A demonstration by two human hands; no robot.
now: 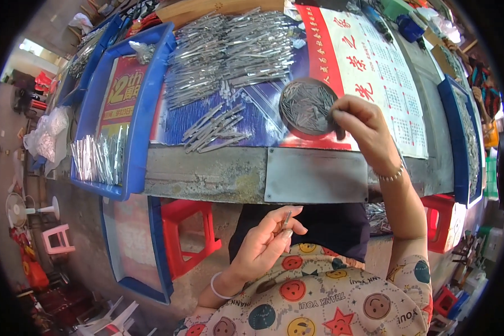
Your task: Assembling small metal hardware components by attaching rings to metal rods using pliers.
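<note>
Seated view at the near edge of the tabletop (207,173): my left hand (266,241) pinches a short silvery metal pin (286,219) between thumb and fingertips, below that edge and above my lap, its long axis near upright with the top tilted slightly right. My right hand (361,126) is curled, fingertips pressed together on the rim of a round dark dish of small metal pins (307,107) lying right of the tabletop's middle. I judge this the picking step; mating a piece to the held pin calls for fine alignment along its axis.

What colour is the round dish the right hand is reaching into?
Dark grey round dish holding silvery pins, right hand at its rim; head view.
</note>
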